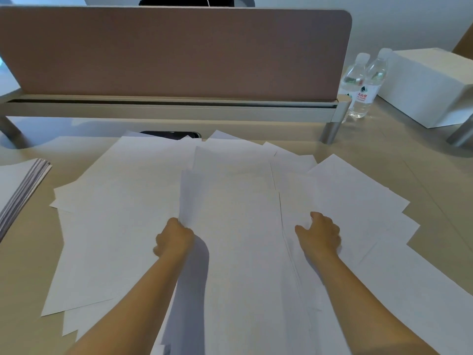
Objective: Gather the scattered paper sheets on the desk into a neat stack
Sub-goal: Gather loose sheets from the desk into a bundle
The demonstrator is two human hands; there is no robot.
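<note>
Several white paper sheets [122,201] lie fanned and overlapping across the beige desk [435,190]. In the middle, a partly gathered bundle of sheets [238,239] has its left edge lifted off the desk. My left hand [174,238] grips that raised left edge, fingers curled under it. My right hand [320,235] rests at the bundle's right edge with thumb and fingers spread, pressing on the sheets there. More loose sheets [358,196] spread out to the right of it.
A pink-brown divider panel [174,52] runs along the back of the desk. Two water bottles [363,83] and a white box [430,83] stand at the back right. A thick stack of paper [20,190] sits at the left edge. A dark cable slot [171,135] peeks out behind the sheets.
</note>
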